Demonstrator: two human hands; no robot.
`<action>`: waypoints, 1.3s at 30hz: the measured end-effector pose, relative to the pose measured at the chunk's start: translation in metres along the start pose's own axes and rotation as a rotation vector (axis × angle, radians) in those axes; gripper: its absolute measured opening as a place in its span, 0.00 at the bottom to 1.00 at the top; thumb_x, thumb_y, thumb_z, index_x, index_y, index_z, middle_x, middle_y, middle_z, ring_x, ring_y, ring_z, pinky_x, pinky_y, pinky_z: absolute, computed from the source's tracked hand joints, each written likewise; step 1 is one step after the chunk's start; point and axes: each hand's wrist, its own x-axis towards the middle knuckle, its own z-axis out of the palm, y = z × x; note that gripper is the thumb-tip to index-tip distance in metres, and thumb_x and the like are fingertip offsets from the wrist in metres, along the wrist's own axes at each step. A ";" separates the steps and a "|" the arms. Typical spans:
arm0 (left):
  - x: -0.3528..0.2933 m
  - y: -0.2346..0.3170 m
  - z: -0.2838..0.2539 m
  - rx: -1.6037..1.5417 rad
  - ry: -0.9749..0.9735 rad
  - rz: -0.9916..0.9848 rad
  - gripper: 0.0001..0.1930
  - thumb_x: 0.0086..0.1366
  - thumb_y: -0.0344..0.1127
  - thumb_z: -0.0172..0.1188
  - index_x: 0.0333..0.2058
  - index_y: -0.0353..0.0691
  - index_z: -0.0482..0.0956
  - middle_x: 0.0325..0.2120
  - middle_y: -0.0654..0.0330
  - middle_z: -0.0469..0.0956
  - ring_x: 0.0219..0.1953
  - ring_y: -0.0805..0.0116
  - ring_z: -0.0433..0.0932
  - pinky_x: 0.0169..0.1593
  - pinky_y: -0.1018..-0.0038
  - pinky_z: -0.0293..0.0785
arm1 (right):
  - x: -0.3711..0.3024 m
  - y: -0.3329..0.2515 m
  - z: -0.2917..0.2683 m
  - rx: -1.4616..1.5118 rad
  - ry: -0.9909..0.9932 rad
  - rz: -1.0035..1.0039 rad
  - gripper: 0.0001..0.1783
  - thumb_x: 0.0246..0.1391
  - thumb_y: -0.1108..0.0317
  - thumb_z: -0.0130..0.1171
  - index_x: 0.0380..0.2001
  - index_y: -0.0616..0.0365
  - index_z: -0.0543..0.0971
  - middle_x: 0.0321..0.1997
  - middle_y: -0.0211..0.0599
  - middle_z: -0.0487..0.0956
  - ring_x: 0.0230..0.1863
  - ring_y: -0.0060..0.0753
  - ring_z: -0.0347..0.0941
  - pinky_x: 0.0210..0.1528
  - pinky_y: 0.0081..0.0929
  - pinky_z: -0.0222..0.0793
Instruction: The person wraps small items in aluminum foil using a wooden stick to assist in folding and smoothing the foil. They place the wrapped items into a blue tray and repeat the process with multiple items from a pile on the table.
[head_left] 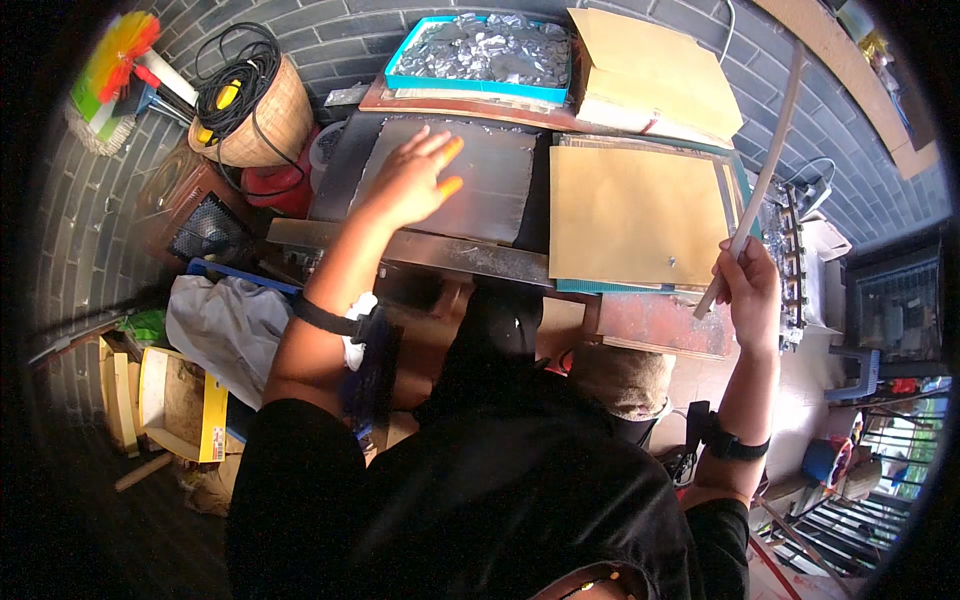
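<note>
While the left hand [410,182] is lying flat, fingers [440,155] spread wide and holding nothing, it is pressing on a dark grey sheet [480,185] on the tabletop [470,258]. Two fingertips are wearing orange caps. Right hand [750,290] is closing its fingers around the lower end of a long pale stick [765,170], which is slanting up toward one o'clock. Between the hands, at three o'clock of the grey sheet, a tan paper sheet [630,210] is lying on a stack. At twelve o'clock, a blue tray [480,85] of silvery foil scraps is sitting beside a brown folder [660,70]. At ten o'clock, a woven basket [265,120] is holding coiled black cable.
</note>
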 end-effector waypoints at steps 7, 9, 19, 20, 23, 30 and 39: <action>-0.009 0.001 0.006 0.241 -0.215 -0.086 0.25 0.65 0.52 0.47 0.60 0.58 0.64 0.65 0.55 0.52 0.68 0.49 0.44 0.67 0.50 0.39 | -0.025 0.013 -0.007 -0.013 0.028 0.052 0.06 0.59 0.75 0.49 0.39 0.63 0.72 0.23 0.27 0.69 0.19 0.15 0.62 0.20 0.16 0.59; -0.009 0.001 0.003 0.233 -0.228 -0.090 0.25 0.65 0.52 0.47 0.60 0.58 0.64 0.65 0.55 0.52 0.68 0.49 0.44 0.67 0.50 0.39 | -0.031 0.013 -0.008 -0.019 0.044 0.066 0.06 0.59 0.75 0.50 0.39 0.63 0.72 0.22 0.27 0.70 0.20 0.15 0.62 0.21 0.16 0.58; 0.012 -0.024 -0.019 -0.047 -0.053 -0.066 0.28 0.62 0.45 0.54 0.59 0.42 0.64 0.61 0.49 0.59 0.64 0.51 0.56 0.65 0.63 0.52 | -0.057 0.015 -0.014 0.016 0.108 0.078 0.05 0.59 0.75 0.49 0.37 0.62 0.72 0.22 0.25 0.68 0.20 0.13 0.61 0.21 0.14 0.57; 0.020 -0.024 -0.031 -0.035 0.042 -0.023 0.29 0.60 0.41 0.57 0.58 0.38 0.64 0.58 0.46 0.64 0.59 0.51 0.64 0.61 0.66 0.62 | -0.059 0.019 -0.014 0.017 0.125 0.050 0.06 0.58 0.75 0.48 0.38 0.60 0.73 0.21 0.24 0.69 0.17 0.11 0.58 0.18 0.12 0.52; 0.059 -0.015 -0.078 -0.101 0.113 0.004 0.29 0.57 0.34 0.60 0.57 0.37 0.66 0.53 0.44 0.69 0.55 0.53 0.69 0.58 0.66 0.64 | -0.059 0.019 -0.013 0.008 0.145 0.044 0.06 0.58 0.74 0.48 0.38 0.60 0.73 0.22 0.24 0.69 0.17 0.10 0.58 0.18 0.12 0.52; 0.152 -0.083 -0.044 -0.283 0.195 -0.114 0.24 0.50 0.24 0.61 0.49 0.33 0.74 0.31 0.54 0.81 0.29 0.70 0.78 0.36 0.75 0.74 | -0.054 0.016 0.001 0.053 0.101 0.094 0.06 0.55 0.78 0.49 0.37 0.62 0.73 0.26 0.26 0.71 0.28 0.15 0.65 0.30 0.14 0.61; 0.196 -0.069 -0.004 -0.226 0.002 -0.071 0.31 0.48 0.17 0.54 0.54 0.45 0.73 0.38 0.58 0.80 0.37 0.67 0.78 0.41 0.74 0.73 | -0.058 0.015 -0.003 0.054 0.146 0.041 0.05 0.58 0.75 0.49 0.37 0.61 0.72 0.21 0.23 0.68 0.19 0.11 0.59 0.20 0.12 0.54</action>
